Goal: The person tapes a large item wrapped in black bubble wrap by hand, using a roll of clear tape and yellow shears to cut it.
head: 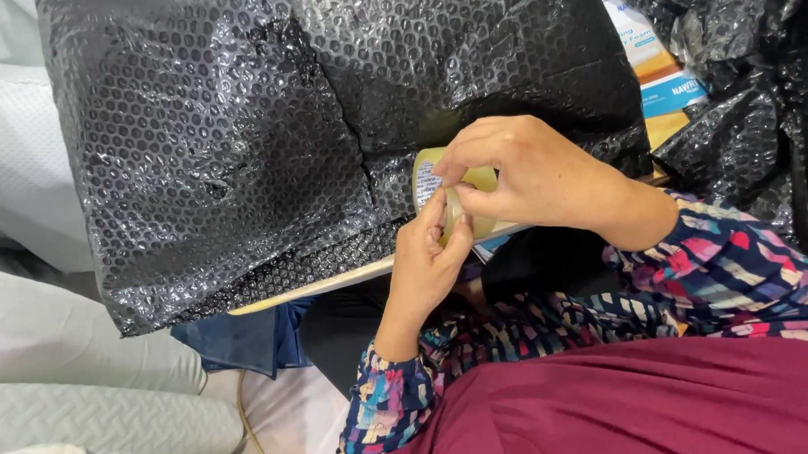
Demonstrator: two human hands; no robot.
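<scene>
A large sheet of black bubble wrap (239, 125) lies over a flat wooden board (334, 279) in front of me. At its lower right edge a roll of clear yellowish tape (429, 168) with a printed core sticks out. My right hand (532, 173) grips the roll from above, fingers curled around it. My left hand (432, 253) reaches up from below and pinches the tape's loose end between thumb and forefinger. Both sleeves are multicoloured patterned cloth.
More crumpled black bubble wrap (741, 126) is piled at the right, over a printed cardboard box (658, 66). White quilted fabric (77, 355) fills the left side. A dark blue cloth (247, 340) hangs below the board, and a thin cord (247, 420) runs down.
</scene>
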